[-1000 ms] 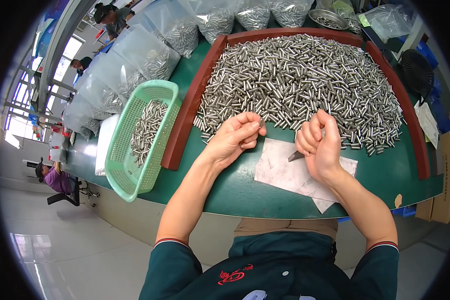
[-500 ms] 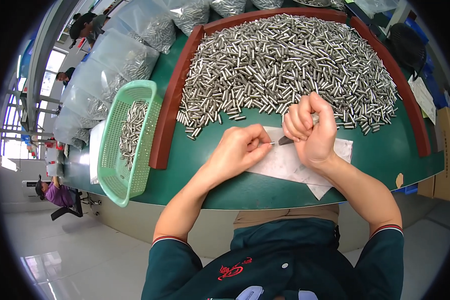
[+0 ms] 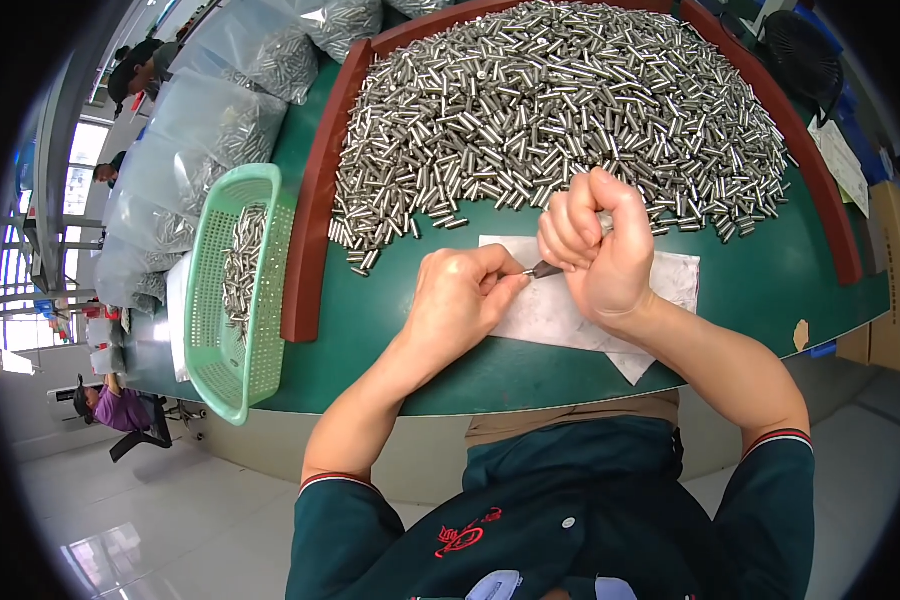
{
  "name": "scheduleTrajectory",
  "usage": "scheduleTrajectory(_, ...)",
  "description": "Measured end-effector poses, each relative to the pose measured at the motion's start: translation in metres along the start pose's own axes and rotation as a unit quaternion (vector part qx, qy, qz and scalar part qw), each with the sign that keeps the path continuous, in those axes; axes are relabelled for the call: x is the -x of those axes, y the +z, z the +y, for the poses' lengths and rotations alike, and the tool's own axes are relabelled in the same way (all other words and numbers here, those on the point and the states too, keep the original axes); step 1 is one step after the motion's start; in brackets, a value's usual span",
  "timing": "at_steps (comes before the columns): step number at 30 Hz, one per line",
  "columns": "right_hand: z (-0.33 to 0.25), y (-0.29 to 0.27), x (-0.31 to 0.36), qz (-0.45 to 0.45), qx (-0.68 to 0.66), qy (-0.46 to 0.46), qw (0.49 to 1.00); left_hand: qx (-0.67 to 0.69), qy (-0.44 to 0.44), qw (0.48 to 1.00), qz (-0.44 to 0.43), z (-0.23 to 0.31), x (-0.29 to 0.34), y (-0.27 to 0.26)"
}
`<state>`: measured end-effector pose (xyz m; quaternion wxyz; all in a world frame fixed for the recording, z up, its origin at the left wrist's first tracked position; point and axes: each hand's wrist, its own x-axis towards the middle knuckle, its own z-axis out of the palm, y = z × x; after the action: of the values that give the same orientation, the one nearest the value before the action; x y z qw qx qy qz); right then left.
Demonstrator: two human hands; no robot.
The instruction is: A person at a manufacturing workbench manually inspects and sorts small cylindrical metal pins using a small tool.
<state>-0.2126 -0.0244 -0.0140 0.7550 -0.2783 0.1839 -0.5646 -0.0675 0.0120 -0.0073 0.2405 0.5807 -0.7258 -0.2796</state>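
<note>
Between thumb and forefinger, my left hand [image 3: 455,300] pinches a small metal pin [image 3: 528,273], mostly covered by the fingers. My right hand [image 3: 608,255] is closed in a fist around a hand tool with a dark tapered tip [image 3: 545,269]. That tip meets the pin's exposed end, or lies right beside it. Most of the tool's handle is hidden in the fist. Under both hands lies a stained white cloth [image 3: 670,290] on the green table [image 3: 450,385]. Beyond it spreads a large heap of short metal pins [image 3: 560,110].
Red-brown rails [image 3: 306,270] frame the heap. Left of them stands a green perforated basket [image 3: 232,410] with pins inside. Clear plastic bags of pins [image 3: 220,115] line the far left. A black fan [image 3: 802,60] and a cardboard box [image 3: 895,280] are at the right. Other people are farther left.
The tool's tip has come up to the pin, closing the small gap between them. Both hands appear slightly farther left, as the whole view has shifted a little.
</note>
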Motion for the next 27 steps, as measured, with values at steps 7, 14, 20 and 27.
scheduleTrajectory(7,0.002,0.002,0.004,-0.008,0.043,0.003,0.999,0.019,-0.004,1.000,0.002,0.000,0.001,0.002)
scheduleTrajectory(14,0.007,0.006,0.007,-0.029,0.099,-0.037,0.994,0.038,0.008,0.999,-0.006,-0.001,-0.003,0.004)
scheduleTrajectory(20,0.009,0.006,0.006,-0.027,0.112,-0.034,0.993,0.006,0.005,1.000,0.002,0.001,-0.002,0.000)
scheduleTrajectory(27,0.006,0.001,0.005,-0.062,0.091,-0.027,0.994,0.551,-0.127,0.817,-0.117,-0.021,-0.009,-0.021)
